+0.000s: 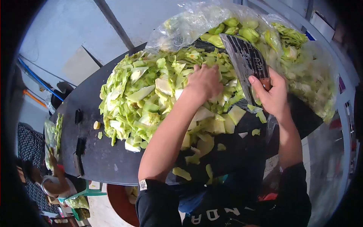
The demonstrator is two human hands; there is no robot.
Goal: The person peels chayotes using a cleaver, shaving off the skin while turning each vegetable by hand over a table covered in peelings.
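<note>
A wide cleaver (244, 62) with a dark blade and a wooden handle is in my right hand (274, 92). Its blade is tilted, the tip pointing up and to the left, at the right side of a big heap of sliced pale green vegetable (130, 94), apparently thick stems. My left hand (206, 81) is down on the heap, left of the blade, its fingers curled into the pieces. Whatever lies under those fingers is hidden. Flat slices (219, 125) and small scraps lie just below the heap.
The dark table (98, 159) carries small black objects (78, 151) at its left end. Clear plastic bags (189, 24) with whole green vegetables (249, 34) stand along the back and right. A reddish-brown tub (117, 200) is below the front edge. Another person (56, 185) is at lower left.
</note>
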